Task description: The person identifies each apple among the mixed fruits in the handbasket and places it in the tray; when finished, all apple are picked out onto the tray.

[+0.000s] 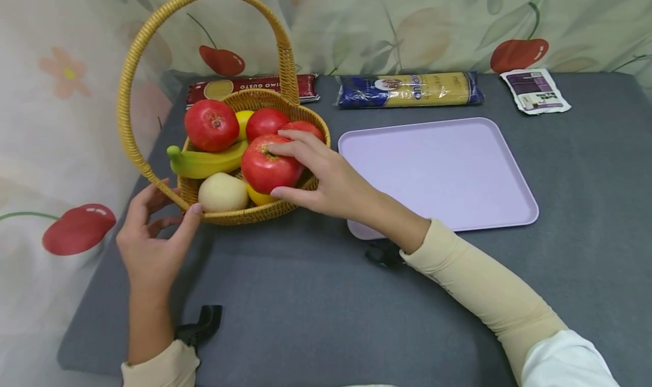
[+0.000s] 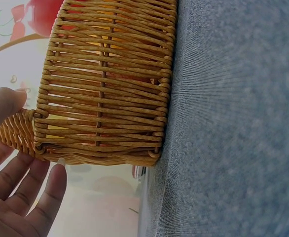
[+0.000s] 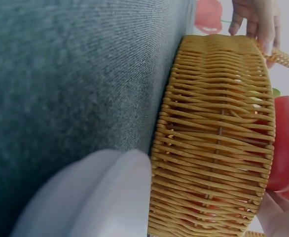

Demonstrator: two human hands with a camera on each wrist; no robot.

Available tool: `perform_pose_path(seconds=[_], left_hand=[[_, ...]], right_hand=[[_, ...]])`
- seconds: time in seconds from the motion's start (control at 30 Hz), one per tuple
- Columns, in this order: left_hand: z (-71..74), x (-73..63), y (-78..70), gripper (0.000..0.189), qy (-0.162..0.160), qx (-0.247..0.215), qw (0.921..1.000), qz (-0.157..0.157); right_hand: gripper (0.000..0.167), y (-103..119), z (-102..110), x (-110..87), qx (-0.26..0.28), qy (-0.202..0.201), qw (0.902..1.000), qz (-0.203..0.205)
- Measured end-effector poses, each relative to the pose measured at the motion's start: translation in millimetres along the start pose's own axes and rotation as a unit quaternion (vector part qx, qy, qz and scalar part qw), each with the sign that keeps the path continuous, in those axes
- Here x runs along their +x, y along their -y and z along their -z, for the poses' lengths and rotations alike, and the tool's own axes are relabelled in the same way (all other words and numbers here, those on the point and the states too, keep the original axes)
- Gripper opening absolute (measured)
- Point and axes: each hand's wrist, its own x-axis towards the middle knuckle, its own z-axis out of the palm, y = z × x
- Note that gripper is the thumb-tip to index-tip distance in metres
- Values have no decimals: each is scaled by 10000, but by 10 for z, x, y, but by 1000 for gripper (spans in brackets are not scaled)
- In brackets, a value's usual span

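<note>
A wicker basket (image 1: 239, 216) with a tall hoop handle stands at the left of the table, filled with fruit. My left hand (image 1: 155, 234) grips its near left side where the handle meets the rim, thumb on one side and fingers on the other. With spread fingers and thumb, my right hand (image 1: 326, 177) holds a red apple (image 1: 270, 169) at the basket's right side; the right wrist view shows this apple (image 3: 287, 143) above the rim. Around it lie a pomegranate (image 1: 211, 125), a green-yellow banana (image 1: 206, 162), a pale round fruit (image 1: 223, 193), and more red and yellow fruit.
A lilac tray (image 1: 438, 172) lies right of the basket, partly under my right forearm. Along the back edge are a dark red packet (image 1: 305, 87), a blue and yellow pasta packet (image 1: 407, 90) and a small white and purple pouch (image 1: 536, 91). A patterned curtain hangs behind.
</note>
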Motion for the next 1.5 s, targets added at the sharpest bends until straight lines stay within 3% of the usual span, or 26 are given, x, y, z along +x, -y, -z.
perform_pose_path(seconds=[0.4,0.8,1.5], left_hand=[[8,6,2,56,52,2,10000,-65],[3,6,-3,56,32,-14,10000,-15],[-3,-1,14,57,45,-11,10000,-42]], right_hand=[[54,77,-63,-21,-307,-189,9992,-192],[51,41,-66,-57,-93,-405,9991,98],[55,68,-77,-79,324,-715,9968,-164]])
